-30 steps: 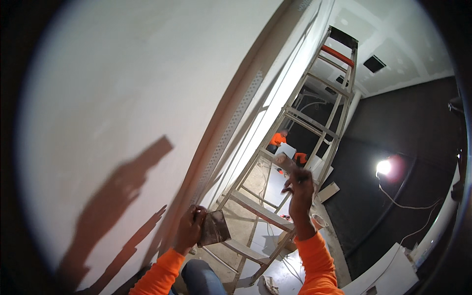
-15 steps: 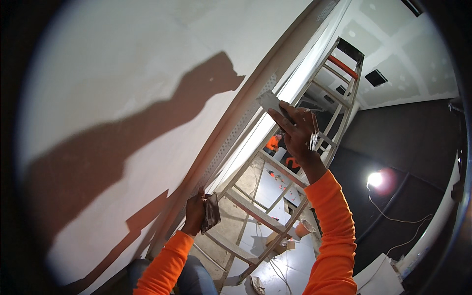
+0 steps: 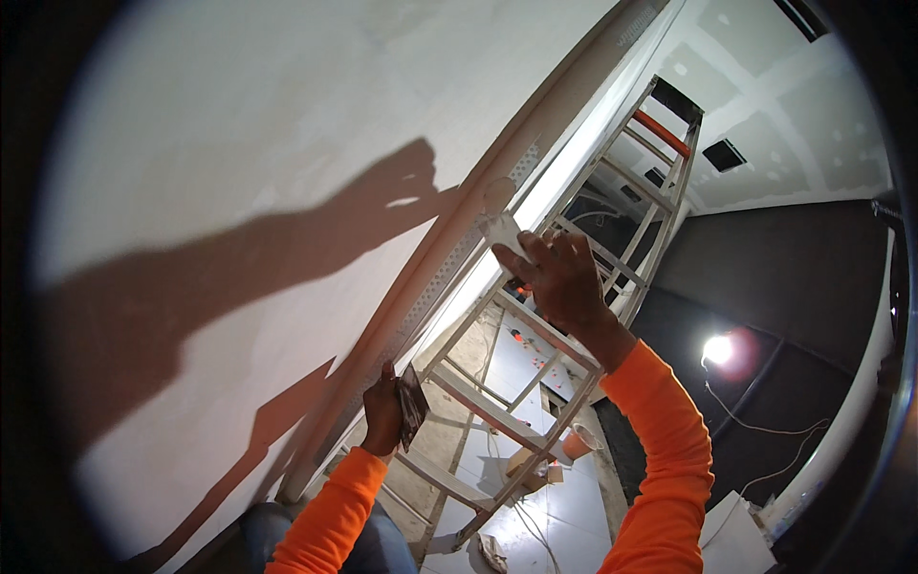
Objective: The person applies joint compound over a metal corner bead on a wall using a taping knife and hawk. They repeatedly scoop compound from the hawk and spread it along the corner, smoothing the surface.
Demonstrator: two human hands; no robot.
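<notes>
My right hand [image 3: 566, 287] grips a putty knife [image 3: 502, 230], its pale, smeared blade lying against the edge of the wall. Just above the blade, a patch of putty [image 3: 498, 195] covers part of the perforated corner bead [image 3: 437, 284], whose holes show bare lower down. Lower left, beside that same edge, my left hand [image 3: 382, 417] is closed around a second flat blade [image 3: 412, 409], dark and streaked with putty. Its handle is hidden by my fingers.
An open stepladder [image 3: 488, 407] with an orange rung leans close on the right of the edge. The pale wall [image 3: 239, 143] fills the left. Beyond are a lit lamp [image 3: 718, 350] with a trailing cord, a bucket [image 3: 579, 442] and floor sheets [image 3: 574, 507].
My right hand has brought the putty knife down and left onto the edge, and a putty patch now shows on the bead. The left hand's blade has turned more edge-on.
</notes>
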